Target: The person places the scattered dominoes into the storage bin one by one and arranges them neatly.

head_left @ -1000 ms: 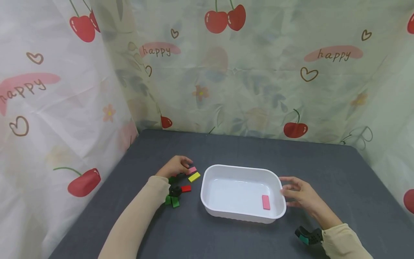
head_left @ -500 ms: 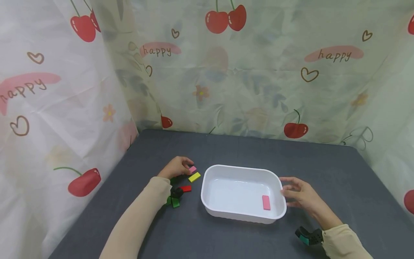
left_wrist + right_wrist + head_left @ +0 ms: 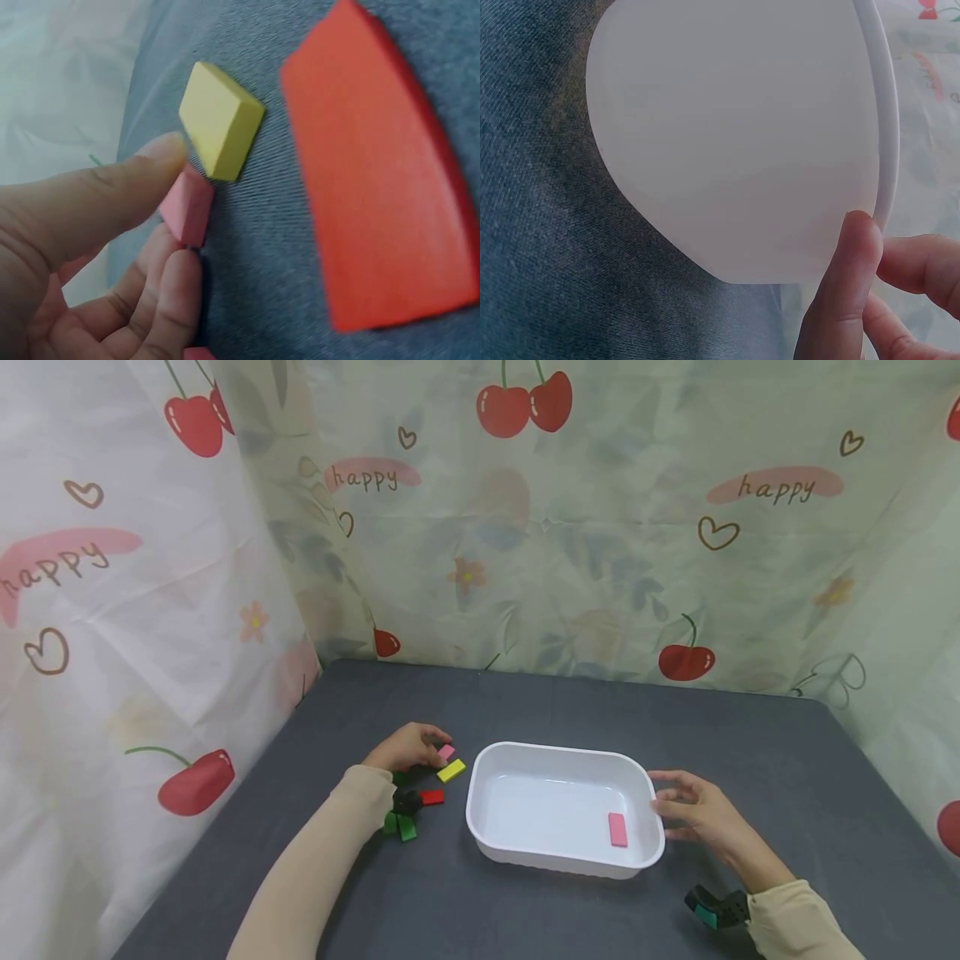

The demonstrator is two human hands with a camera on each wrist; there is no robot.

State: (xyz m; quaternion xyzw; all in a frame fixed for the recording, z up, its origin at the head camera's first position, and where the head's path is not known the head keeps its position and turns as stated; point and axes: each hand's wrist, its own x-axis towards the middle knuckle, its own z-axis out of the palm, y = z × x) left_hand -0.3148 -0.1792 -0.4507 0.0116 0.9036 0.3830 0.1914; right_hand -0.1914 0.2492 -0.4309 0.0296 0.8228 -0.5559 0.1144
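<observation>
My left hand (image 3: 408, 747) is at the far end of a group of coloured blocks. Its thumb and fingers pinch a small pink block (image 3: 187, 206), which rests close over the table. A yellow block (image 3: 221, 124) lies just beyond the thumb tip, and a red block (image 3: 382, 180) looms large beside them in the left wrist view. On the right, my right hand (image 3: 701, 814) touches the end of a white plastic tub (image 3: 562, 860), thumb and fingertips lightly at its rim. Inside the tub lies another pink block (image 3: 617, 830).
Several green blocks (image 3: 407, 828) lie near the left wrist, partly hidden by the sleeve and a black wrist device (image 3: 407, 802). Another wrist device (image 3: 717, 907) shows at the right cuff. Printed curtains (image 3: 570, 568) border the dark table (image 3: 525, 702).
The left fingers have shifted slightly to the right with the pink block, which has turned a little near the yellow one. The right hand and the tub stay still.
</observation>
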